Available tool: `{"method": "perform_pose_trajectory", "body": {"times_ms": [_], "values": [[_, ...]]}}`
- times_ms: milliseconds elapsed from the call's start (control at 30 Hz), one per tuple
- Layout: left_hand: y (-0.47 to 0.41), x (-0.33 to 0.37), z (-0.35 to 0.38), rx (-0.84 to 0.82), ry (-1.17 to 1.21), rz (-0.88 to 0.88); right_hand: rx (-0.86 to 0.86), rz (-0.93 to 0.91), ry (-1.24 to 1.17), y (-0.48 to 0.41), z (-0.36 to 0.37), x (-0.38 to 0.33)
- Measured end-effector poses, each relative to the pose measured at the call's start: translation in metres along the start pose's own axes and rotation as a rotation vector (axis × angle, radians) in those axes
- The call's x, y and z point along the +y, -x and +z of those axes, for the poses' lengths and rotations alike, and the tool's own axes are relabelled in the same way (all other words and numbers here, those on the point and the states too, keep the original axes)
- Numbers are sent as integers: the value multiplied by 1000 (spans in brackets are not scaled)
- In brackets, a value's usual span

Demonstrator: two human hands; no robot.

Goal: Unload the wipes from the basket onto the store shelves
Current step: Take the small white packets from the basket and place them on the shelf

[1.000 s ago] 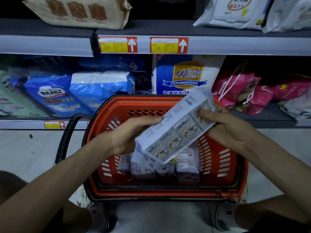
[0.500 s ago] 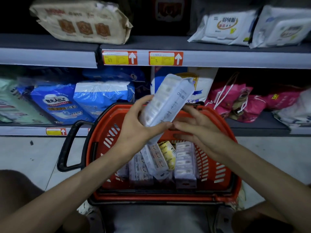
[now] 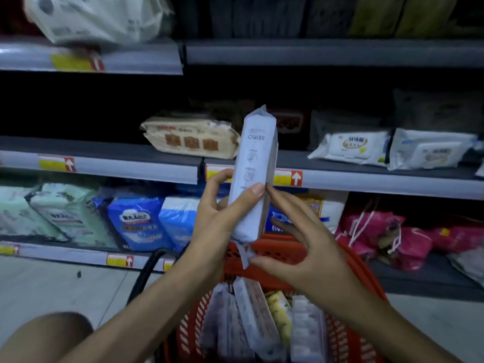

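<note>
At far left, blue packs (image 3: pixel 136 221) lie on the bottom shelf (image 3: pixel 78 254). Above them a brown pack (image 3: pixel 191 138) rests on the middle shelf (image 3: pixel 117 170). The left hand (image 3: pixel 217 218) grips a white wipes pack (image 3: pixel 255 163) upright above the orange basket (image 3: pixel 277 251), thumb across its front and fingers (image 3: pixel 220 178) curled behind. To the right of it, the right hand (image 3: pixel 301 247) has its fingers spread, fingertips touching the pack's right edge and thumb against its bottom flap. More wipes packs (image 3: pixel 251 318) stand in the basket. Farther right, white packs (image 3: pixel 351 148) lie on the middle shelf, with pink bags (image 3: pixel 377 231) below.
</note>
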State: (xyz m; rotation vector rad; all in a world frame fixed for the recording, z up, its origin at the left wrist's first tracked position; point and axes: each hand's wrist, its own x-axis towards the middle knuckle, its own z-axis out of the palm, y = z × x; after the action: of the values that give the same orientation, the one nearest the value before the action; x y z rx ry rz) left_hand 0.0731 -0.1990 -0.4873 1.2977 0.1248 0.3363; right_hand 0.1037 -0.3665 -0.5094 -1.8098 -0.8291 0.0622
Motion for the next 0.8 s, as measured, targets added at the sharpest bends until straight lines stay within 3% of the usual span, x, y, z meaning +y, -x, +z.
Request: {"method": "perform_pose_trajectory", "body": {"times_ms": [200,300,400,467,533,800], "values": [[-10,55,6,-6,52,74,160,-141,44,-39,-5,-44],[-21,84,0,-62,-4,104,181,-157,-76,-59,-12,-67],[-38,116,-17,-214,-170,136,157,-170,-167,-79,-20,-90],[-43,137,-30,-370,-388,242,131,-196,-170,-96,-22,-102],[-47,158,-39,-421,-571,333,104,-215,-155,-116,-22,-112],[-115,220,-56,-157,-815,531,111,-345,-58,-223,-22,-146]]}}
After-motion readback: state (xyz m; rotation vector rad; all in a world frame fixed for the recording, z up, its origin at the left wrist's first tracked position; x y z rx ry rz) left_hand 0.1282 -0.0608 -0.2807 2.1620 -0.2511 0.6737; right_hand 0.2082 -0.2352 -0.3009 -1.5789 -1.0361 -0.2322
